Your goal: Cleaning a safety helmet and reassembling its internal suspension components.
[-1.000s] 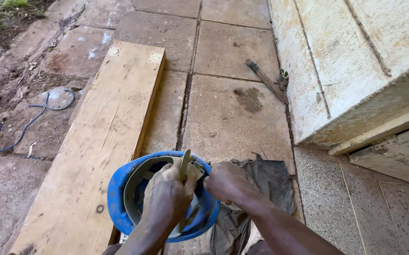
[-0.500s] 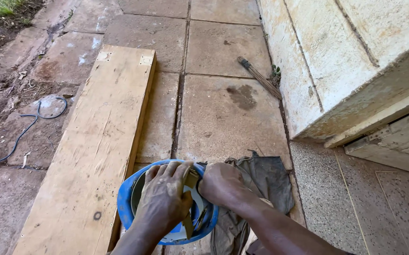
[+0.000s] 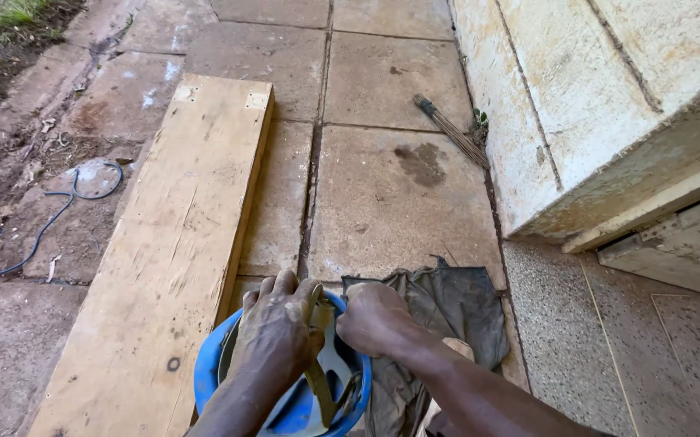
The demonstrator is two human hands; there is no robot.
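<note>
Both hands on an upturned blue hard hat [image 3: 285, 405].
Left hand [image 3: 277, 336] fingers curled over its olive strap [image 3: 317, 380]; right hand [image 3: 374, 318] closed on the rim, beside a wooden plank [image 3: 180, 243].

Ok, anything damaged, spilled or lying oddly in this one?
Some oddities. The blue hard hat sits upside down under the left hand and right hand. A crumpled dark cloth lies beside it, a dark stain marks one paving slab, and a loose blue wire trails across the dirt edge.
</note>
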